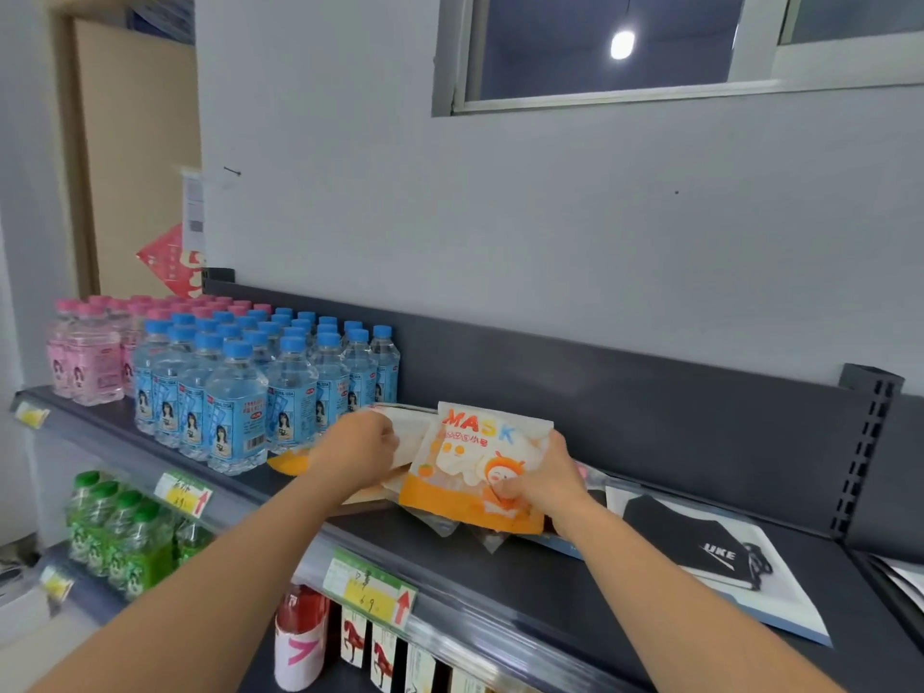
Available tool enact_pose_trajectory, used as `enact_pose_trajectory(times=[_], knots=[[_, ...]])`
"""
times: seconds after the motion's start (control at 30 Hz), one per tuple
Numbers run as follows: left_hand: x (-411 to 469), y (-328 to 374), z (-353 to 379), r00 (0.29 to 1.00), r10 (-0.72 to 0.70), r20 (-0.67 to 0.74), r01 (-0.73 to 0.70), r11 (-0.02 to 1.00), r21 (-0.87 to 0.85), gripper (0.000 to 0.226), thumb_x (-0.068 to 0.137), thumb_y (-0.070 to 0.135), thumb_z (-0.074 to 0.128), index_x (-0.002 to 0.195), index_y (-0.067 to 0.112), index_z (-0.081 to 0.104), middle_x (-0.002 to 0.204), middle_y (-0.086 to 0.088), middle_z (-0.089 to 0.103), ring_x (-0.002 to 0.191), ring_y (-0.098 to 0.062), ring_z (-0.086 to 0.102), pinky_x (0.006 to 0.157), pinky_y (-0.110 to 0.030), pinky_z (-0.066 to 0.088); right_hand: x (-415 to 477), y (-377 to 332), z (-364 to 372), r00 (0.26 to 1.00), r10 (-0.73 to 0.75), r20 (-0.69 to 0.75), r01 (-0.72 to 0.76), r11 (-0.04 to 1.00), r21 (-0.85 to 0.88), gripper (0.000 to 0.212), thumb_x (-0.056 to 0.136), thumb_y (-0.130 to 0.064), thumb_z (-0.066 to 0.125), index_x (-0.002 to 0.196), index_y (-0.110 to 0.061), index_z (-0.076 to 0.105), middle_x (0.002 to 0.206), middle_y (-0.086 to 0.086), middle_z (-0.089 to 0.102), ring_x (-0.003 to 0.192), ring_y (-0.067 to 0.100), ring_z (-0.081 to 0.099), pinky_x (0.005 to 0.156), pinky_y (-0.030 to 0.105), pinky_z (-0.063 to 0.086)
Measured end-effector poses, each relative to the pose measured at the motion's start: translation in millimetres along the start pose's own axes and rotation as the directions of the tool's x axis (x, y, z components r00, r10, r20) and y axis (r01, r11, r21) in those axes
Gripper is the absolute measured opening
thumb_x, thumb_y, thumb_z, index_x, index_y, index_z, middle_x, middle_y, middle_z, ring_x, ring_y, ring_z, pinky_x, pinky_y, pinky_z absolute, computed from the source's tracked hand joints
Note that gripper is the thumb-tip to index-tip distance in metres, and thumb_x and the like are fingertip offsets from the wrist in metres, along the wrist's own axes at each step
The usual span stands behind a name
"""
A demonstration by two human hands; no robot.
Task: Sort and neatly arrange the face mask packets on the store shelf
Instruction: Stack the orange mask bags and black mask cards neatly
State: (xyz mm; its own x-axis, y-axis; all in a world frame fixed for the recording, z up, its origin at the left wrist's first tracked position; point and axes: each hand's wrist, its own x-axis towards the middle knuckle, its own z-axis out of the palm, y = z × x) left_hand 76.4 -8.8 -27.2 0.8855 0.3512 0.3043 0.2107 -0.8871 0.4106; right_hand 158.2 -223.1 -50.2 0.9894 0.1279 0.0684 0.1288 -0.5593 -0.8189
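Observation:
An orange-and-white face mask packet (467, 462) printed "MASK" stands tilted on the dark shelf (525, 582). My right hand (542, 475) pinches its lower right side, thumb on the front. Just left, my left hand (357, 450) grips the edge of a pale packet (410, 432) in a loose pile behind the orange one. More packets (445, 525) lie flat beneath, partly hidden. A packet with a black mask (700, 547) lies flat to the right.
Blue-capped water bottles (240, 392) and pink-capped bottles (85, 352) crowd the shelf's left part, close to my left hand. Price tags (370, 590) line the shelf's front edge. Green bottles (120, 537) and other goods sit on lower shelves. The shelf's back panel (650, 392) rises behind.

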Motion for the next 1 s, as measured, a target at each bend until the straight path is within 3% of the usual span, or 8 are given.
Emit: enact_pose_trajectory(times=[0.13,0.2,0.27,0.33,0.43,0.7,0.83,1.0], knots=[[-7,5,7,0.987,0.061,0.146,-0.041,0.99,-0.138,0.048,0.095,0.053,0.046,0.063,0.017,0.057,0.059,0.002,0.05,0.062,-0.015,0.05,0.058,-0.029,0.035,6,1,-6,0.988,0.152,-0.036,-0.131,0.932,0.337,0.058,0.075,-0.008,0.081,0.122,-0.008,0.046,0.12,0.006,0.06,0.107,0.026,0.06,0.086,0.042,0.055],[-6,-2,8,0.985,0.071,0.156,-0.078,0.996,0.037,0.046,0.089,0.061,0.047,0.113,0.027,0.068,0.118,-0.001,0.064,0.115,-0.02,0.053,0.093,-0.041,0.04,10,3,-9,0.981,0.19,-0.046,-0.155,0.897,0.415,0.049,0.08,-0.005,0.074,0.124,-0.009,0.053,0.117,0.009,0.065,0.102,0.029,0.064,0.085,0.046,0.057],[-7,-7,9,0.958,0.005,0.286,-0.079,0.966,0.245,0.063,0.084,0.063,0.049,0.14,0.035,0.046,0.155,0.001,0.032,0.142,-0.025,0.027,0.109,-0.053,0.024,10,4,-12,0.975,0.219,-0.041,-0.174,0.863,0.475,0.045,0.084,0.001,0.066,0.126,-0.01,0.052,0.117,0.012,0.064,0.101,0.031,0.065,0.081,0.047,0.059],[-8,-10,11,0.951,-0.033,0.307,-0.043,0.971,0.237,0.041,0.093,0.044,0.048,0.131,0.029,0.054,0.146,-0.005,0.044,0.133,-0.028,0.041,0.102,-0.044,0.037,8,5,-13,0.974,0.226,-0.009,-0.19,0.839,0.509,0.045,0.087,0.004,0.062,0.127,-0.01,0.049,0.119,0.013,0.062,0.101,0.031,0.065,0.068,0.041,0.06],[-4,-9,14,1.0,-0.014,0.005,0.012,0.974,0.226,0.021,0.096,0.013,0.038,0.081,0.017,0.054,0.083,-0.003,0.058,0.082,-0.026,0.06,0.059,-0.031,0.04,7,6,-15,0.978,0.211,-0.002,-0.179,0.837,0.517,0.044,0.088,0.004,0.061,0.127,-0.011,0.048,0.12,0.012,0.061,0.1,0.03,0.065,0.065,0.038,0.058],[6,29,-16,0.927,0.035,-0.374,0.06,0.969,0.241,0.017,0.102,0.019,0.035,0.1,0.013,0.051,0.08,-0.005,0.06,0.071,-0.026,0.059,0.053,-0.034,0.039,8,5,-11,0.98,0.185,-0.08,-0.11,0.824,0.556,0.04,0.084,0.007,0.062,0.121,-0.009,0.053,0.12,0.011,0.062,0.105,0.029,0.06,0.075,0.038,0.055],[-2,66,-18,0.927,0.125,-0.353,-0.031,0.965,0.26,0.019,0.102,0.024,0.037,0.104,0.012,0.052,0.089,-0.007,0.065,0.076,-0.027,0.063,0.056,-0.034,0.042,8,1,-6,0.984,0.175,-0.009,-0.144,0.836,0.53,0.043,0.081,0.006,0.064,0.121,-0.01,0.055,0.116,0.011,0.064,0.104,0.031,0.061,0.084,0.045,0.057],[-16,98,16,0.974,0.224,-0.026,-0.218,0.966,0.138,0.029,0.096,0.038,0.05,0.116,0.019,0.058,0.109,-0.006,0.066,0.099,-0.024,0.062,0.077,-0.034,0.047,3,-4,-8,0.976,0.154,0.154,-0.215,0.784,0.582,0.024,0.09,0.0,0.053,0.105,-0.018,0.059,0.1,0.01,0.069,0.093,0.029,0.067,0.075,0.042,0.058]])
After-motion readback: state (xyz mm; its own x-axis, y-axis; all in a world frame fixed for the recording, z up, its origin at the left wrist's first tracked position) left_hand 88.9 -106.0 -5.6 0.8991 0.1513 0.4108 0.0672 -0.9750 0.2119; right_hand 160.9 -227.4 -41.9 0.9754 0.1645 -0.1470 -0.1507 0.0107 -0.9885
